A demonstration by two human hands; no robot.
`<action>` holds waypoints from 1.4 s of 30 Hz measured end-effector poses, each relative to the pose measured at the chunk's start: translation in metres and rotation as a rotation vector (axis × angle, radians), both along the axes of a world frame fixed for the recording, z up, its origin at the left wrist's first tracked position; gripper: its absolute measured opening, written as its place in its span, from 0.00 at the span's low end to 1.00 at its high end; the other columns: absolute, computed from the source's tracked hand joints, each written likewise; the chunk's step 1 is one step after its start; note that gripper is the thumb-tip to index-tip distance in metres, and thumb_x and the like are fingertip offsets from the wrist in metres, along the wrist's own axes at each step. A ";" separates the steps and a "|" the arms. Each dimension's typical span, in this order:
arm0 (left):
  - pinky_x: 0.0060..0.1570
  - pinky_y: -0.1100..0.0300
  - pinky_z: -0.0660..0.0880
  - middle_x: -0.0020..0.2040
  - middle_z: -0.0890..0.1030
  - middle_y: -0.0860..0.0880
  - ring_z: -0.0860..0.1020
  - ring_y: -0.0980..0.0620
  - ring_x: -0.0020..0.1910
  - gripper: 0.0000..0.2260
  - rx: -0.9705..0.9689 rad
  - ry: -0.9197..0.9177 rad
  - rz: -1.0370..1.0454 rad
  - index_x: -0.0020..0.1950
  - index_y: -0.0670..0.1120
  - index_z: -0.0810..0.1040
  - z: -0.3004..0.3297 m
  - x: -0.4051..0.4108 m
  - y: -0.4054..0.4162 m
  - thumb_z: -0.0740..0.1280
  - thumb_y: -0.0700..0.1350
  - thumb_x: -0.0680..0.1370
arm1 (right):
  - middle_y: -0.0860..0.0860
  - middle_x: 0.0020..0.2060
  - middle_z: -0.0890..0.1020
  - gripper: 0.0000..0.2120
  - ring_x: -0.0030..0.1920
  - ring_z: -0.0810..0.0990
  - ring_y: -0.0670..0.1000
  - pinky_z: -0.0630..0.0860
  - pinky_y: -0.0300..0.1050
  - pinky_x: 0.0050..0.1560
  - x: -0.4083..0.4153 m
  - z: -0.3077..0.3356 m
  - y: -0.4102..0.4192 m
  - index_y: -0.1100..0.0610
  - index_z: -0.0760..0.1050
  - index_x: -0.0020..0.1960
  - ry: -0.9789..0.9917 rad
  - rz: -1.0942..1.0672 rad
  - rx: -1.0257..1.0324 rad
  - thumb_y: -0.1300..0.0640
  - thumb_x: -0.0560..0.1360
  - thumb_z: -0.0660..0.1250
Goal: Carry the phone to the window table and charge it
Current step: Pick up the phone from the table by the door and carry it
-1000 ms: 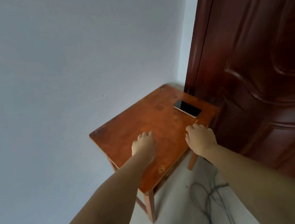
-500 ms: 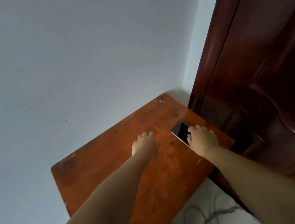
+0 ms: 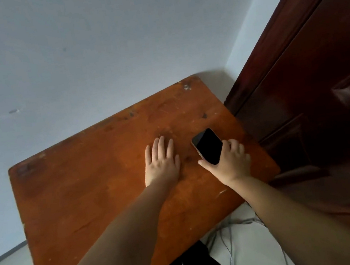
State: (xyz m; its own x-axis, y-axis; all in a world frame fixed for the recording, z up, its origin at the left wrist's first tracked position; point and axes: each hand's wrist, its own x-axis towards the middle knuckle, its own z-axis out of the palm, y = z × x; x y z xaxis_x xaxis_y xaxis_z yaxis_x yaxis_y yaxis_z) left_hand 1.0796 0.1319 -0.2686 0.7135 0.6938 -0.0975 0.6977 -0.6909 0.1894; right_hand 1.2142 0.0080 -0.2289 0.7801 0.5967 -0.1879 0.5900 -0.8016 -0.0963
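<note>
A black phone [image 3: 208, 146] with a dark screen is in my right hand [image 3: 230, 162], thumb on its near left edge and fingers curled around its right side. The phone's far end tilts up over the right part of a worn orange-brown wooden table [image 3: 91, 184]. My left hand [image 3: 161, 164] lies flat on the tabletop just left of the phone, fingers spread and holding nothing.
A dark red-brown wooden door [image 3: 312, 90] stands close against the table's right side. A pale grey wall [image 3: 91, 54] runs behind the table. Thin grey cables [image 3: 226, 235] lie on the light floor below the table's near right corner.
My right hand has closed around the phone and tilted it up off the table. The view has moved closer over the table. My left hand has flattened on the tabletop.
</note>
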 end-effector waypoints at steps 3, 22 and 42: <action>0.71 0.47 0.39 0.77 0.53 0.46 0.47 0.47 0.76 0.26 0.037 0.021 0.001 0.75 0.49 0.47 -0.007 0.000 0.000 0.41 0.57 0.79 | 0.58 0.66 0.70 0.46 0.65 0.68 0.59 0.71 0.57 0.59 -0.002 -0.005 -0.003 0.60 0.64 0.68 -0.014 0.016 0.004 0.29 0.63 0.66; 0.64 0.48 0.68 0.70 0.68 0.43 0.66 0.43 0.68 0.19 -0.004 -0.089 0.239 0.71 0.46 0.61 0.095 -0.040 0.022 0.55 0.49 0.80 | 0.56 0.56 0.72 0.36 0.56 0.69 0.55 0.71 0.46 0.50 -0.012 0.070 0.059 0.60 0.69 0.60 0.001 0.393 0.218 0.34 0.65 0.68; 0.55 0.49 0.72 0.62 0.74 0.43 0.72 0.43 0.59 0.16 0.108 0.012 1.022 0.65 0.44 0.67 0.140 -0.483 -0.135 0.53 0.49 0.80 | 0.58 0.55 0.72 0.36 0.54 0.70 0.56 0.71 0.44 0.41 -0.421 0.106 0.078 0.61 0.68 0.58 0.121 1.239 0.340 0.33 0.64 0.67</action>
State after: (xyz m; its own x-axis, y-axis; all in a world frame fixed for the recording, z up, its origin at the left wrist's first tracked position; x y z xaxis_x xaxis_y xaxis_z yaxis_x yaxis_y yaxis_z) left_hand 0.5963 -0.0028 -0.1284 -0.2233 0.9748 -0.0017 0.9636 0.2210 0.1508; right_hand 0.7928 0.0858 -0.1230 -0.3363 0.9379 0.0855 0.8918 0.3463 -0.2910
